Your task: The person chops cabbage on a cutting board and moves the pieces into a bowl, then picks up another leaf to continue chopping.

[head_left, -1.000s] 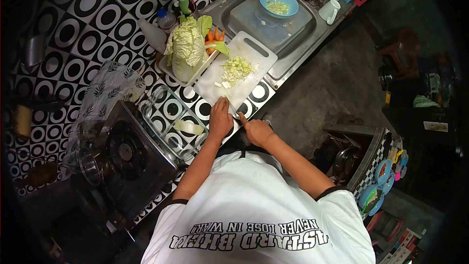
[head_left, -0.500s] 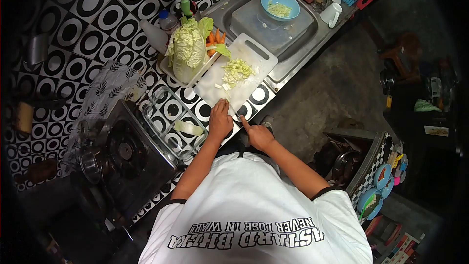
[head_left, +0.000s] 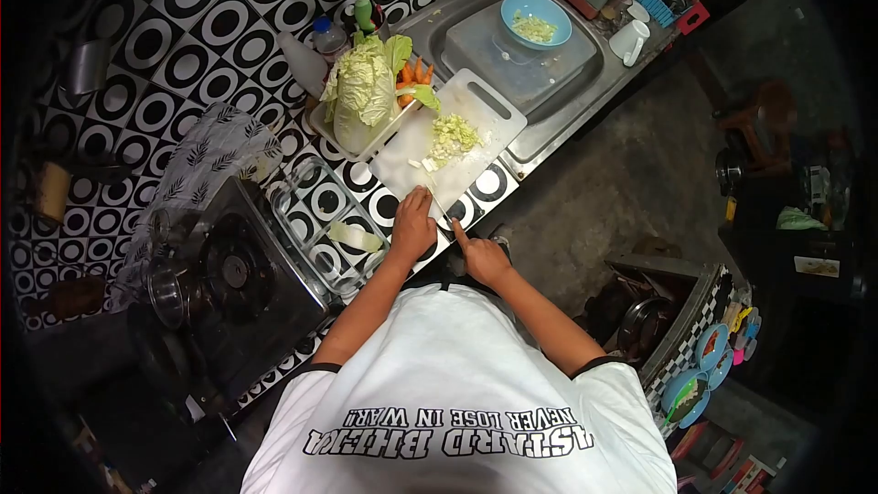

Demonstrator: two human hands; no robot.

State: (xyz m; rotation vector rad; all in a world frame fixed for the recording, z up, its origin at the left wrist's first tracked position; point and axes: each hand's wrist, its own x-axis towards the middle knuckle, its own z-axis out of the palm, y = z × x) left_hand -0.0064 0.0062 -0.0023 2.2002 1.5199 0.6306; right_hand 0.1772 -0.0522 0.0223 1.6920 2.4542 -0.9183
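A white cutting board point(head_left: 494, 135) lies tilted across the counter and the sink's edge. Chopped cabbage point(head_left: 455, 136) is heaped on its middle, with a few pale pieces nearer me. My left hand point(head_left: 414, 225) is at the board's near edge, its fingers bunched and pressing down on a small pale cabbage piece point(head_left: 430, 181), mostly hidden under the fingertips. Just to the right, my right hand point(head_left: 485, 259) is closed around a knife point(head_left: 441, 209), index finger stretched along it. The thin blade points toward the left fingertips; the handle is hidden in my palm.
A whole napa cabbage point(head_left: 359, 91) and carrots point(head_left: 414, 80) fill a white tray behind the board. A blue bowl point(head_left: 560, 21) of chopped cabbage stands over the sink. Left are a glass dish point(head_left: 315, 256), a cabbage leaf point(head_left: 355, 237) and a stove point(head_left: 240, 279). A white mug point(head_left: 628, 42) stands far right.
The view has shifted slightly, so the counter appears a little lower and farther right. Both hands keep nearly the same place at the board's near edge, the knife still in my right hand.
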